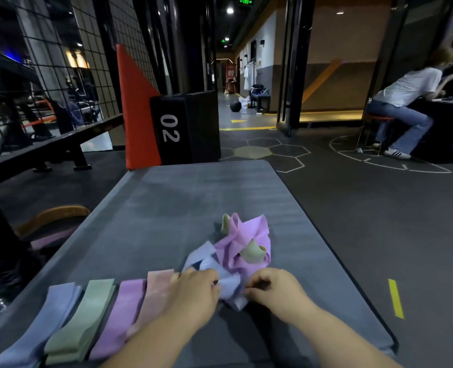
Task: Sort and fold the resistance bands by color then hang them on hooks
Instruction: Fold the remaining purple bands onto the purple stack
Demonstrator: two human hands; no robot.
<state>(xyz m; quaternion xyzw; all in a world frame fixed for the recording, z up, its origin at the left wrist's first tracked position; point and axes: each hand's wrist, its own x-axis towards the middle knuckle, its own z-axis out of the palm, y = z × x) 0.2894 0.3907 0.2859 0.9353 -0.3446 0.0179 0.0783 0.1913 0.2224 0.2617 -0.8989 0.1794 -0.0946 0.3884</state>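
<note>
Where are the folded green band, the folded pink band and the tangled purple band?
folded green band point(87, 313): head view, middle of its top.
folded pink band point(157, 288): head view, far end.
tangled purple band point(252, 232): head view, upper fold.

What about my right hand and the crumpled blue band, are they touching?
Touching. The head view shows the right hand with its curled fingertips pinching the edge of the crumpled blue band, with no gap between them.

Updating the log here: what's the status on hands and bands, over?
Left hand and right hand both gripping the blue band. Four folded bands lined up on the mat, left. Tangled pile, purple and green, touching it behind.
</note>
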